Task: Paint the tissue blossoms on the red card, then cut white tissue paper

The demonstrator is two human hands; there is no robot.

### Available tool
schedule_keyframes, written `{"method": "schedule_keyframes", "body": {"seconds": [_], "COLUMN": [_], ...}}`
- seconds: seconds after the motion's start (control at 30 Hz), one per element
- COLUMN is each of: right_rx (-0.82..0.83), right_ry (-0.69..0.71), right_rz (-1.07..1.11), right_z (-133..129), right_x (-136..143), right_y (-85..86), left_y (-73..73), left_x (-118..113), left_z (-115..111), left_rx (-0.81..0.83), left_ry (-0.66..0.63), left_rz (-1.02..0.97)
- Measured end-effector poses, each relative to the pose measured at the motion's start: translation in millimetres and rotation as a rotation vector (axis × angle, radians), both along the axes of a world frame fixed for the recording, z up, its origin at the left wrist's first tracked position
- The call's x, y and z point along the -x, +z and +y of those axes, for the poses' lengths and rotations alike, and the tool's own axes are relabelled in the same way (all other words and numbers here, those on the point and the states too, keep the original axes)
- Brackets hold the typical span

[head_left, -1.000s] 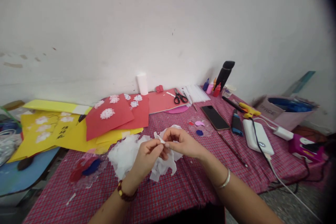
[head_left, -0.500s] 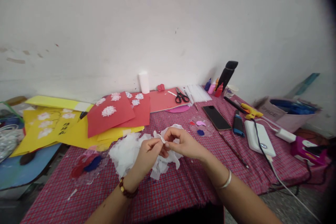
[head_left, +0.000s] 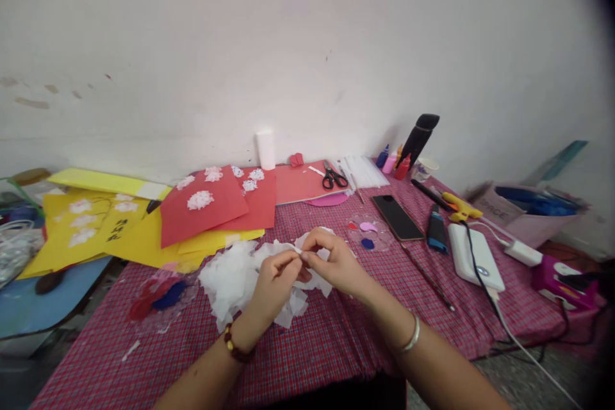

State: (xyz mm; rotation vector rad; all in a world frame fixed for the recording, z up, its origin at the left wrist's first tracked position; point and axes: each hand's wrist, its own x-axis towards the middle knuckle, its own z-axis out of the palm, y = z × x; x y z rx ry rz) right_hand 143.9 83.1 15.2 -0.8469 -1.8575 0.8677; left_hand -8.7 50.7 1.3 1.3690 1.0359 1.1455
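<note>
I have both hands at one small bit of tissue (head_left: 296, 248): the left hand (head_left: 273, 283) pinches it between thumb and fingertips, and the right hand (head_left: 336, 264) grips it from the other side, the fingertips nearly meeting. Neither hand is clenched hard, as far as I can tell. The bit sits just above the loose white pile (head_left: 228, 282) on the surface (head_left: 307, 359).

It looks thin, so I'd judge a light pinch right – enough to stop it slipping, not enough to tear it. Short, even finger moves should serve better than a pull, with one hand steady while the other shapes. I'd keep the wrists low but off the pile, since loose sheets could snag or drag. The palette (head_left: 384, 240) lies beyond the right hand and wet-looking paint (head_left: 169, 295) left of the pile – both worth avoiding with white tissue.
</note>
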Motion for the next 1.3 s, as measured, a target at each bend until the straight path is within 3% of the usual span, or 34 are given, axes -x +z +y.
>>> {"method": "schedule_keyframes", "body": {"seconds": [0.07, 0.2, 0.4, 0.6, 0.9, 1.0, 1.17, 1.3], "right_rx": [0.009, 0.075, 0.426, 0.701, 0.866, 0.86, 0.678, 0.582], "right_ry": [-0.002, 0.044, 0.249, 0.182, 0.15, 0.134, 0.104, 0.129], "right_rz": [0.007, 0.058, 0.312, 0.529, 0.738, 0.728, 0.54, 0.417], "right_z": [-1, 0, 2, 4, 12, 13, 8, 6], "right_x": [1, 1, 4, 5, -3, -2, 1, 1], "right_y": [0.8, 0.4, -6.1, -12.0, -7.6, -8.5, -7.7, -7.1], "left_y": [-3.4, -4.8, -2.1, -2.5, -0.9, 0.1, 0.1, -0.6], "left_x": [1, 3, 1, 2, 3, 4, 4, 6], "left_z": [2, 4, 5, 4, 5, 5, 7, 10], "left_rx": [0.075, 0.065, 0.036, 0.033, 0.085, 0.099, 0.157, 0.12], "left_ry": [0.008, 0.063, 0.086, 0.083, 0.089, 0.066, 0.083, 0.1], "left_rz": [-0.117, -0.173, -0.137, -0.132, -0.147, -0.163, -0.223, -0.112]}}
